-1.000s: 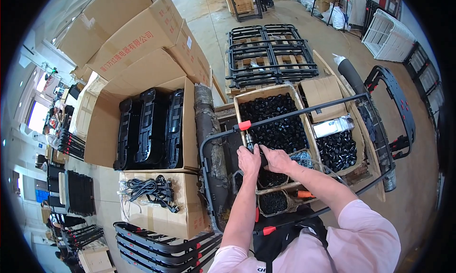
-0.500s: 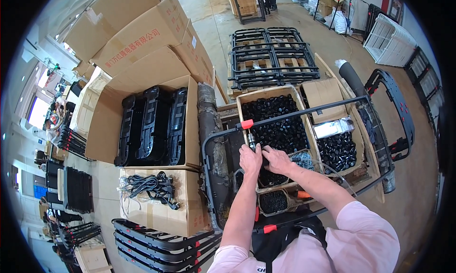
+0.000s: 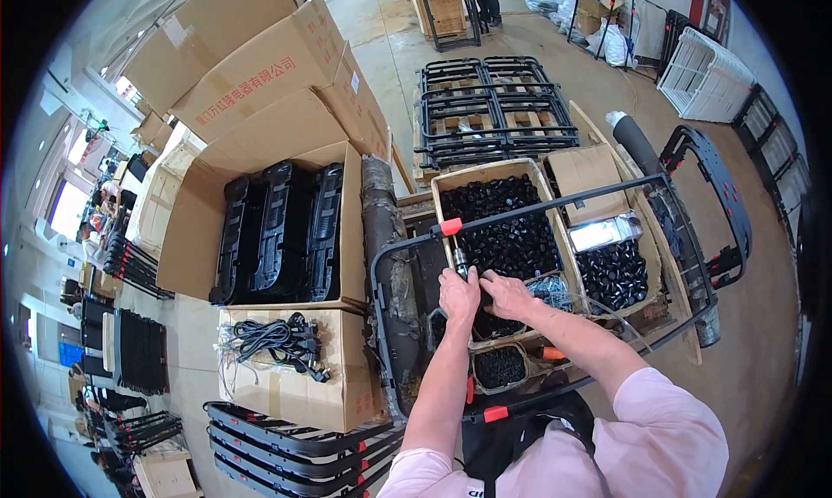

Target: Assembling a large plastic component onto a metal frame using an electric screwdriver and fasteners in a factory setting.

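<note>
My left hand [image 3: 458,293] is closed around a power screwdriver [image 3: 460,260]. Its metal nose points away from me, near a red clip [image 3: 451,227] on the black tubular frame [image 3: 520,215]. Most of the tool's body is hidden under the hand. Close beside it, my right hand [image 3: 508,294] has its fingers curled down over the bins; whatever they grip is hidden. The frame lies across the bins, with another red clip [image 3: 496,414] on its near bar. Under it, a wooden bin [image 3: 436,186] holds many black plastic caps [image 3: 511,247].
Left stand an open carton [image 3: 186,229] of black plastic panels [image 3: 282,229] and a box [image 3: 347,403] topped with coiled black cables [image 3: 276,342]. Small screws [image 3: 501,368] fill a near tub. Stacked frames [image 3: 494,108] lie on a pallet beyond; curved black rails [image 3: 295,455] are stacked near left.
The background has shifted slightly downward in view. My hands, the screwdriver and the frame keep nearly the same positions relative to each other.
</note>
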Action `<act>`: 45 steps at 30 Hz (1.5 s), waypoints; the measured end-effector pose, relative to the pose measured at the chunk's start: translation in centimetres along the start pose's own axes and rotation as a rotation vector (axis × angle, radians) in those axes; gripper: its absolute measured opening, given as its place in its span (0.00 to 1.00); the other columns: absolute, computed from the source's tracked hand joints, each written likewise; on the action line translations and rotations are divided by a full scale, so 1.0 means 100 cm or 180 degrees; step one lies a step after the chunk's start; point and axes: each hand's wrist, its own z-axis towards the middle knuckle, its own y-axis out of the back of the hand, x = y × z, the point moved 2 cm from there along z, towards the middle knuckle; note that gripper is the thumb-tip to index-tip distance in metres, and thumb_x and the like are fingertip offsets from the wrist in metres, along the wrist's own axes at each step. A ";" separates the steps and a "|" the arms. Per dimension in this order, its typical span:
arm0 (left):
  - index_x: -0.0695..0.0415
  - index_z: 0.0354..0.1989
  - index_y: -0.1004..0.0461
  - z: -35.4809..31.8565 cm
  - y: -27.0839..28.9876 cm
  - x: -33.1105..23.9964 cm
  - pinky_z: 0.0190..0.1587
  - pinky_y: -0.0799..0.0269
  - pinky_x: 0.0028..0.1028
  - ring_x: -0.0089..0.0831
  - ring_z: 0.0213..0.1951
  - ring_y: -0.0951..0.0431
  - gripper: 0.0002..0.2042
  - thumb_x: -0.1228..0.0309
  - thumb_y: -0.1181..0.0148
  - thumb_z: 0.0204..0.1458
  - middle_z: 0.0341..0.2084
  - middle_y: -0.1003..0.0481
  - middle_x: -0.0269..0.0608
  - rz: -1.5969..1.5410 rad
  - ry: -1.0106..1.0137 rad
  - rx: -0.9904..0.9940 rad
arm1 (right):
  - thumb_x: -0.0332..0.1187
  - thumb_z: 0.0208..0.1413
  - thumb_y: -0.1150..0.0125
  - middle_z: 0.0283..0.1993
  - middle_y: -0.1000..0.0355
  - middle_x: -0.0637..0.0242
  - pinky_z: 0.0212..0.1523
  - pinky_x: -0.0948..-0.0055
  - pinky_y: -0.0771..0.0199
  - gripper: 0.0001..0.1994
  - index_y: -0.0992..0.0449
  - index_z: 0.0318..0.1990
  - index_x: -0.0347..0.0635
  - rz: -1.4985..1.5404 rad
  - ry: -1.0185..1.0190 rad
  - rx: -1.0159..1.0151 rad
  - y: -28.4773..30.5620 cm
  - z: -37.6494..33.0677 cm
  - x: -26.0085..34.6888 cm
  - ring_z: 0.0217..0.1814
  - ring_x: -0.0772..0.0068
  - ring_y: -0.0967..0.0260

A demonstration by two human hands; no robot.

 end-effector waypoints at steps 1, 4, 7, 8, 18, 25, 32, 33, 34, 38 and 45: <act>0.65 0.46 0.30 -0.001 -0.001 0.001 0.50 0.23 0.53 0.60 0.48 0.20 0.28 0.48 0.35 0.59 0.46 0.25 0.61 0.0002 0.0000 0.0006 | 0.34 0.46 0.26 0.51 0.30 0.54 0.50 0.50 0.19 0.23 0.27 0.49 0.39 0.0006 0.0011 0.0008 -0.001 -0.001 0.000 0.51 0.44 0.23; 0.65 0.46 0.30 -0.003 -0.004 0.004 0.50 0.23 0.52 0.60 0.48 0.20 0.28 0.48 0.35 0.59 0.46 0.25 0.60 -0.0016 -0.0027 -0.0074 | 0.34 0.46 0.25 0.51 0.30 0.54 0.50 0.50 0.19 0.24 0.27 0.50 0.39 0.0003 0.0010 0.0043 -0.001 -0.003 0.001 0.52 0.44 0.24; 0.66 0.46 0.29 -0.007 -0.005 0.005 0.50 0.23 0.52 0.60 0.48 0.20 0.28 0.47 0.35 0.59 0.45 0.25 0.60 0.0006 -0.0003 -0.0123 | 0.35 0.46 0.25 0.51 0.30 0.54 0.50 0.50 0.19 0.25 0.27 0.50 0.39 -0.0005 0.0034 0.0021 -0.001 -0.007 0.003 0.52 0.45 0.24; 0.66 0.46 0.29 -0.009 -0.005 0.005 0.50 0.23 0.52 0.59 0.48 0.20 0.28 0.47 0.35 0.59 0.45 0.25 0.60 -0.0008 -0.0025 -0.0131 | 0.35 0.45 0.24 0.51 0.30 0.54 0.50 0.50 0.19 0.25 0.28 0.50 0.39 -0.0002 0.0058 -0.0029 -0.002 -0.010 0.002 0.52 0.45 0.24; 0.66 0.50 0.27 -0.106 0.032 0.011 0.56 0.28 0.54 0.65 0.53 0.22 0.31 0.44 0.39 0.60 0.50 0.22 0.65 -0.0412 0.0210 -0.0040 | 0.34 0.47 0.27 0.48 0.28 0.48 0.49 0.49 0.19 0.29 0.29 0.58 0.39 -0.0117 0.0114 0.0030 0.014 -0.098 0.048 0.49 0.40 0.22; 0.65 0.44 0.25 -0.276 0.077 0.028 0.46 0.26 0.35 0.32 0.39 0.24 0.25 0.48 0.38 0.65 0.35 0.21 0.45 -0.1869 0.0604 0.0408 | 0.32 0.44 0.27 0.46 0.27 0.49 0.46 0.52 0.20 0.39 0.34 0.67 0.33 0.0067 0.0691 -0.0064 0.048 -0.248 0.125 0.45 0.44 0.23; 0.61 0.35 0.27 -0.429 0.071 0.093 0.36 0.31 0.30 0.22 0.31 0.33 0.19 0.56 0.35 0.65 0.26 0.28 0.32 -0.2154 0.0747 -0.0223 | 0.36 0.44 0.25 0.43 0.27 0.50 0.46 0.53 0.20 0.41 0.35 0.68 0.35 0.0326 0.1117 0.0273 -0.020 -0.360 0.158 0.44 0.45 0.23; 0.61 0.34 0.28 -0.439 0.064 0.106 0.35 0.32 0.30 0.22 0.30 0.34 0.19 0.55 0.35 0.65 0.26 0.29 0.32 -0.2135 0.0830 -0.0279 | 0.36 0.44 0.25 0.44 0.26 0.50 0.47 0.52 0.20 0.41 0.35 0.67 0.35 0.0386 0.1067 0.0387 -0.033 -0.371 0.160 0.45 0.45 0.22; 0.61 0.34 0.28 -0.446 0.057 0.116 0.35 0.32 0.30 0.22 0.30 0.34 0.19 0.55 0.35 0.65 0.26 0.29 0.32 -0.2133 0.0844 -0.0279 | 0.37 0.44 0.25 0.44 0.26 0.49 0.48 0.52 0.19 0.40 0.34 0.67 0.35 0.0438 0.1021 0.0498 -0.044 -0.378 0.160 0.46 0.44 0.22; 0.60 0.36 0.26 -0.462 0.029 0.154 0.35 0.34 0.29 0.21 0.31 0.33 0.20 0.53 0.36 0.66 0.28 0.28 0.30 -0.2171 0.1070 0.0043 | 0.37 0.44 0.25 0.46 0.25 0.47 0.50 0.51 0.19 0.40 0.34 0.66 0.35 0.0338 0.0740 0.0764 -0.075 -0.400 0.163 0.49 0.42 0.22; 0.62 0.36 0.24 -0.450 0.027 0.170 0.37 0.30 0.33 0.25 0.30 0.30 0.22 0.51 0.35 0.64 0.27 0.25 0.36 -0.2123 0.0983 0.0279 | 0.39 0.46 0.25 0.49 0.25 0.47 0.51 0.48 0.20 0.39 0.35 0.65 0.37 0.0240 0.0320 0.0791 -0.099 -0.401 0.171 0.50 0.40 0.22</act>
